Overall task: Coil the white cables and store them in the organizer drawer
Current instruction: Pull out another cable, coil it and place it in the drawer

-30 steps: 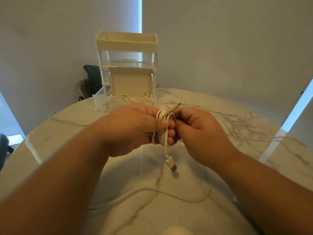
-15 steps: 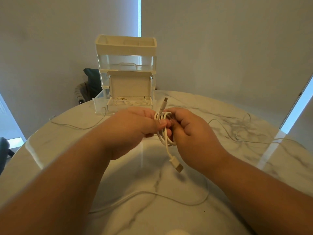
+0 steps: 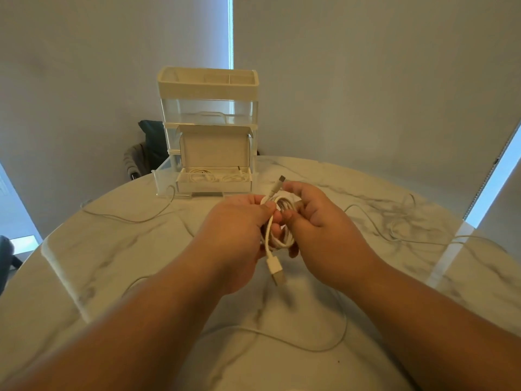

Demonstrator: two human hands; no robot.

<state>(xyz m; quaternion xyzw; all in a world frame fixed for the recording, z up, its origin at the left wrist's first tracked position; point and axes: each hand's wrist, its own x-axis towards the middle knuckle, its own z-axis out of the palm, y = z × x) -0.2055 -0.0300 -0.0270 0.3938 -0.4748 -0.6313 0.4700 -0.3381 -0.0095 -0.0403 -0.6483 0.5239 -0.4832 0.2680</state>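
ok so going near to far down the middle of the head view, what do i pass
Loose white cable lying on the table → USB plug hanging from the coil → coiled cable, gripped by the left hand and right hand → open box with cables inside → organizer behind it.

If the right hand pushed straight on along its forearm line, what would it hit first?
Likely the left hand, just across the coil both hold; depth is hard to judge.
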